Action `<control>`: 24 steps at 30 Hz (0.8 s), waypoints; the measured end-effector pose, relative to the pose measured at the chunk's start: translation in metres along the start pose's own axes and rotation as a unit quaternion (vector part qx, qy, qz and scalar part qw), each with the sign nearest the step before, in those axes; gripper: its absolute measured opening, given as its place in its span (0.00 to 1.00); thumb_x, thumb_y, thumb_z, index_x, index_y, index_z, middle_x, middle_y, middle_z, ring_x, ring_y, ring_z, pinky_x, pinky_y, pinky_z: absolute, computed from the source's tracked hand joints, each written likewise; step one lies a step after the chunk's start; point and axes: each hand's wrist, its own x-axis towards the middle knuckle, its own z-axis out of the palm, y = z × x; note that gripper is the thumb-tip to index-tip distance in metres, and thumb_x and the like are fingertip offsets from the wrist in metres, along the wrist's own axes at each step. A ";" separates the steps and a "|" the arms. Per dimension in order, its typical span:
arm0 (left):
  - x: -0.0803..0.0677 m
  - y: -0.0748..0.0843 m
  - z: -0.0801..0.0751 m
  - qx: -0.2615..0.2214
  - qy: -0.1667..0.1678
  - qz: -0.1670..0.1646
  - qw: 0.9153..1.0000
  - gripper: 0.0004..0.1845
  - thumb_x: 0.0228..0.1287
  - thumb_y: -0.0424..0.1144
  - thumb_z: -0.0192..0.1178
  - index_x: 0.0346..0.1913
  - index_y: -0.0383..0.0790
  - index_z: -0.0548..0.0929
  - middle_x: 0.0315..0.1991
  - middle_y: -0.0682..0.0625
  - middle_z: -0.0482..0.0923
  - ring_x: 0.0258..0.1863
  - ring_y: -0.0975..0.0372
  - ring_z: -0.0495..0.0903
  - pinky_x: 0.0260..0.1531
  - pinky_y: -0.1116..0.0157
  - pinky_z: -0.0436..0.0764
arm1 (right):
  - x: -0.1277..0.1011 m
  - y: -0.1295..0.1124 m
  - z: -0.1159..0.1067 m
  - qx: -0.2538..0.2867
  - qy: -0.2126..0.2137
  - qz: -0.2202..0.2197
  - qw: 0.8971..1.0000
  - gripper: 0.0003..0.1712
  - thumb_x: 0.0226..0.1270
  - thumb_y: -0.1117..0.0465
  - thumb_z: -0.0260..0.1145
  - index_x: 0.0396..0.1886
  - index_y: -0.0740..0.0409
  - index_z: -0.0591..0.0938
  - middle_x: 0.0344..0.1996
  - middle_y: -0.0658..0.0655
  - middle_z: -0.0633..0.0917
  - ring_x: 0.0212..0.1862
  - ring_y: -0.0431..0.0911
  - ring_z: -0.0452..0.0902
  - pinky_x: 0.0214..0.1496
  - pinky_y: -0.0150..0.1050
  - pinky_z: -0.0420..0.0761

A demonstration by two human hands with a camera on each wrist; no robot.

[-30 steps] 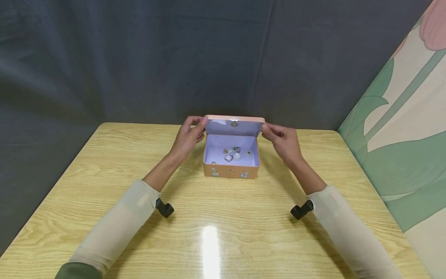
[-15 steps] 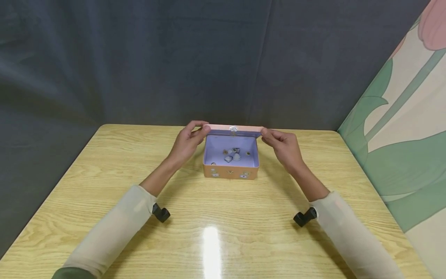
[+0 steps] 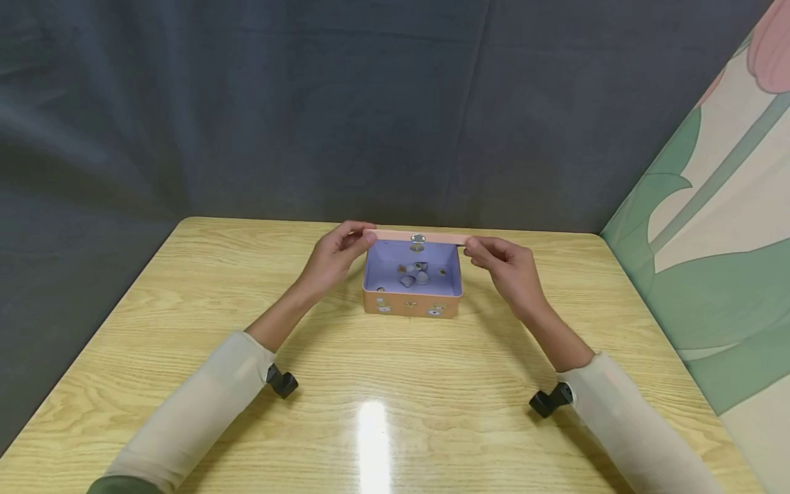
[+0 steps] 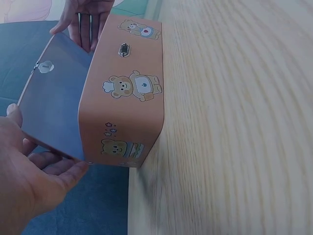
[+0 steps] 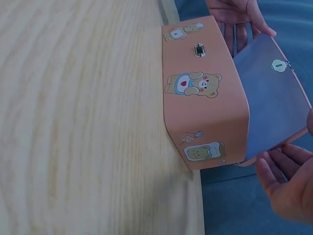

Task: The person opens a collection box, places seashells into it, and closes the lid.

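Observation:
A small orange tin box (image 3: 411,302) with bear stickers stands on the wooden table (image 3: 185,329), far centre. Its pink hinged lid (image 3: 420,237) is tilted low over the lavender inside, where several small trinkets (image 3: 415,273) lie. My left hand (image 3: 336,255) pinches the lid's left corner, and my right hand (image 3: 503,264) pinches its right corner. The left wrist view shows the box front (image 4: 129,93) and the lid's lavender underside (image 4: 54,103), with my left hand (image 4: 29,181) at its edge. The right wrist view shows the box (image 5: 203,93), the lid (image 5: 274,93) and my right hand (image 5: 288,183).
A dark grey curtain (image 3: 247,103) hangs behind the table. A wall with a green and pink flower print (image 3: 710,206) runs along the right side. A light glare (image 3: 373,439) sits on the near tabletop.
Both hands have brought the lid forward and down, from nearly upright to a low tilt over the box. The box itself has stayed in place.

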 end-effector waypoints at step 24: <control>-0.015 -0.003 -0.006 0.027 -0.036 -0.011 0.999 0.23 0.90 0.47 0.61 0.78 0.44 0.79 0.74 0.44 0.82 0.77 0.51 0.81 0.78 0.45 0.82 | -0.035 -0.004 0.014 -0.028 -0.030 0.037 0.998 0.31 0.87 0.40 0.67 0.59 0.65 0.90 0.58 0.69 0.92 0.55 0.48 0.94 0.63 0.35 0.92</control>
